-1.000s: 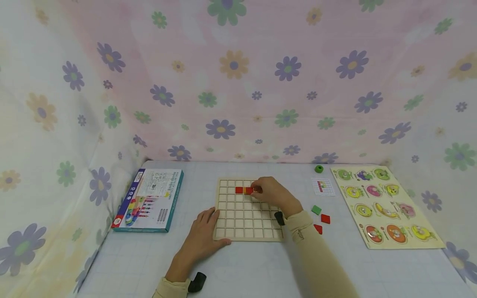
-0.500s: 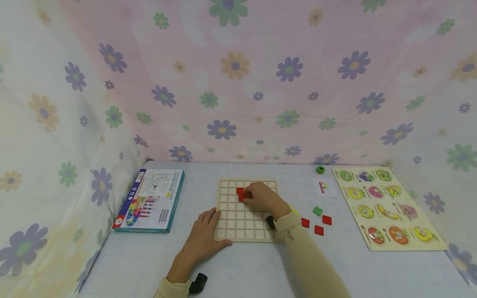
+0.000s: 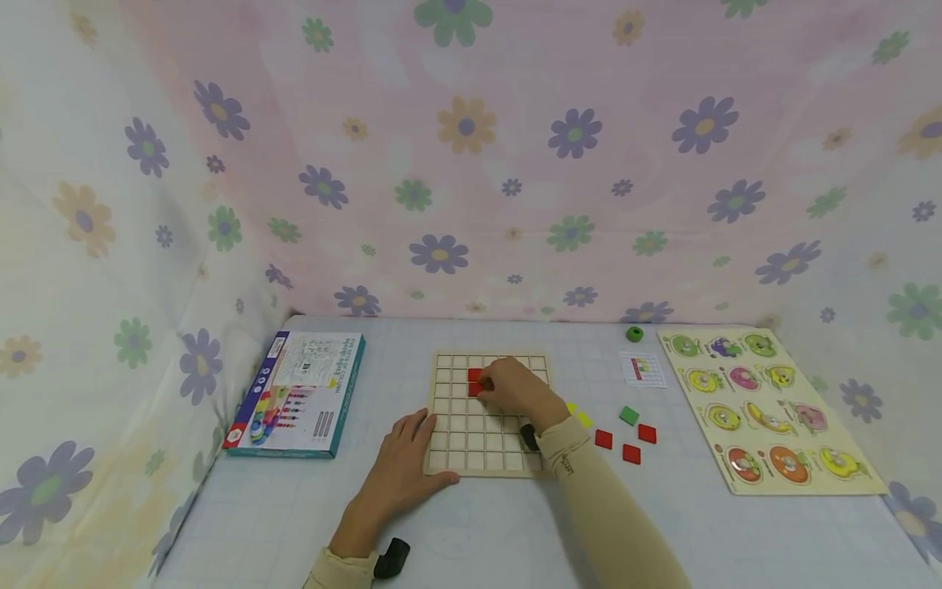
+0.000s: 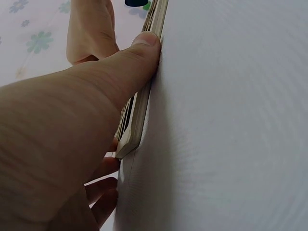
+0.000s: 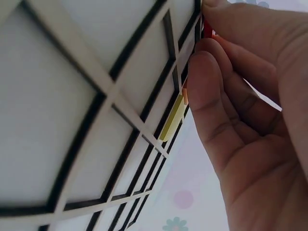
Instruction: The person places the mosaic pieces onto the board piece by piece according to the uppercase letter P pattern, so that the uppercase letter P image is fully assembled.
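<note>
My left hand rests at the near left corner of the wooden grid board. Its thumb lies against the front edge and its other fingers are along the left side. Over the upper part of the grid, my right hand pinches a red square tile at a cell. Another red tile lies in the cell just behind it. In the right wrist view, a yellow tile sits in the grid past my fingertips, with a sliver of orange beside it; my fingers hide much of the red tile.
Loose red, green and yellow tiles lie right of the board. Behind them are a pattern card and a green bead. A fruit puzzle board stands farther right; a boxed set lies left.
My right hand has shifted left and slightly nearer, bringing a red tile to the cell in front of the first one. Tiles beside the sleeve came into view. The left hand stayed put.
</note>
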A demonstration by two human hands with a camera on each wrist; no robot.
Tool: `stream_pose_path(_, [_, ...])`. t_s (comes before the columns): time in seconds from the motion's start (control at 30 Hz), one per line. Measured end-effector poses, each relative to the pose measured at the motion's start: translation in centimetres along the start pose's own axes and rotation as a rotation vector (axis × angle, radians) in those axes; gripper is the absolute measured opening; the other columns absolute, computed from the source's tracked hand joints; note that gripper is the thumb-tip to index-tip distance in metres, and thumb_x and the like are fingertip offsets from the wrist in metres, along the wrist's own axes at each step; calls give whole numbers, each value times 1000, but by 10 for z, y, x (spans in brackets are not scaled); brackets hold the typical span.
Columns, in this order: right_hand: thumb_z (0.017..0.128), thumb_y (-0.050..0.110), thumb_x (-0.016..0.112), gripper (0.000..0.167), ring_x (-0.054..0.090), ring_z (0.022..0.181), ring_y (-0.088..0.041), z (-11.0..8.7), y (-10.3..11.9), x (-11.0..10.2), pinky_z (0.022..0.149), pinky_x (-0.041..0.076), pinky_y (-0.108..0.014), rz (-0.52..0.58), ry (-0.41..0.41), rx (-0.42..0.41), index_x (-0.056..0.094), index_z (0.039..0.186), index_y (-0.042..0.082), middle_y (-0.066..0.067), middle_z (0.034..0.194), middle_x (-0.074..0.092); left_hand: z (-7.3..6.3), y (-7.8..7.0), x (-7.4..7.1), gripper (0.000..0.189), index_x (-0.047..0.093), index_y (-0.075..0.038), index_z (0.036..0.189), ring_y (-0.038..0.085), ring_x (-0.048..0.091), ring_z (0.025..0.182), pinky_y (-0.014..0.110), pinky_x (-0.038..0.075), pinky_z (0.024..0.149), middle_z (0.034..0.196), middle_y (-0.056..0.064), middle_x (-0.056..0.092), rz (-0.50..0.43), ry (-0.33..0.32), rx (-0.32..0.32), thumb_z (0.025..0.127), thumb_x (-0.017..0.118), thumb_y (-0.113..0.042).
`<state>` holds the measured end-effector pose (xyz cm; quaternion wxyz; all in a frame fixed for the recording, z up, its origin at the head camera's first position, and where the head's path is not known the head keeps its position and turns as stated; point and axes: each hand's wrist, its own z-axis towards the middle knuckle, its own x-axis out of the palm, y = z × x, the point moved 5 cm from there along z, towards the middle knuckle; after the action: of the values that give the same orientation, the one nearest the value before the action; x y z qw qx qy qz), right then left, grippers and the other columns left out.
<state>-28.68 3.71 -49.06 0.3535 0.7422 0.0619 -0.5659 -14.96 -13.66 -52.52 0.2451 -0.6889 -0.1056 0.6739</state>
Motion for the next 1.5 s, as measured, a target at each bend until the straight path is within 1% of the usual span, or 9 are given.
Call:
stream_pose_path(0.3, [93, 20, 76, 26, 70, 96, -19, -1, 4, 2, 86, 58, -36, 1, -14, 48, 77, 115, 6, -7, 106, 77, -1, -3, -3, 99, 42, -4, 153, 40, 38, 144, 61, 38, 113, 158, 19, 40, -2, -6, 8, 80, 82, -56])
stream_pose_path(0.4, [93, 19, 76, 23, 68, 88, -17, -1, 3, 2, 80, 56, -34, 2, -27, 52, 78, 111, 6, -5, 100, 77, -1, -4, -3, 99, 42, -3, 153, 40, 38, 144, 61, 38, 112, 158, 19, 40, -4, -9, 9, 80, 82, -56])
stream_pose_path(0.53, [92, 19, 77, 15, 58, 74, -13, 0, 3, 2, 69, 49, -29, -11, -34, 46, 79, 103, 9, -2, 88, 73, -1, -4, -3, 99, 42, -4, 153, 40, 39, 144, 61, 38, 112, 158, 19, 40, 0, -8, 8, 80, 82, -57])
stream_pose_path(0.8, [92, 19, 77, 16, 53, 72, -11, 0, 2, 3, 65, 44, -27, -12, -32, 61, 79, 104, 10, 1, 85, 70, -1, -3, -2, 98, 42, -4, 153, 39, 39, 144, 61, 38, 112, 158, 19, 40, 1, -9, 14, 79, 82, -56])
stream_pose_path(0.93, [92, 18, 77, 18, 55, 74, -11, 1, 1, 4, 68, 47, -27, 7, -30, 57, 78, 107, 9, 0, 88, 72, 0, -3, -2, 98, 43, -4, 153, 39, 39, 144, 61, 38, 112, 158, 19, 40, -5, -11, 10, 79, 82, -56])
stream_pose_path(1.1, [92, 18, 77, 23, 62, 83, -12, 1, 1, 4, 77, 54, -31, 11, -35, 51, 78, 113, 7, -3, 98, 75, 0, -3, -1, 99, 43, -4, 153, 39, 39, 144, 60, 38, 112, 158, 18, 40, -1, -9, 5, 79, 82, -56])
stream_pose_path(1.27, [93, 17, 75, 26, 67, 91, -16, 1, 1, 5, 84, 57, -35, 23, -39, 56, 76, 117, 6, -4, 100, 76, -1, -2, -1, 99, 42, -5, 153, 38, 38, 145, 60, 37, 113, 158, 18, 40, -3, -5, 3, 79, 82, -57])
stream_pose_path(1.37, [93, 16, 76, 26, 68, 91, -16, -1, 0, 5, 85, 57, -35, 39, -48, 58, 76, 117, 5, -5, 100, 76, -1, -2, -1, 99, 42, -5, 153, 37, 38, 145, 59, 37, 113, 158, 17, 39, 0, -3, 1, 79, 82, -57])
stream_pose_path(1.5, [93, 18, 76, 27, 65, 86, -12, -6, -6, 6, 81, 56, -32, 53, -72, 65, 76, 117, 5, -2, 97, 75, -1, -2, -2, 99, 42, -4, 153, 38, 38, 144, 60, 37, 113, 158, 18, 40, -3, -1, -5, 79, 82, -57])
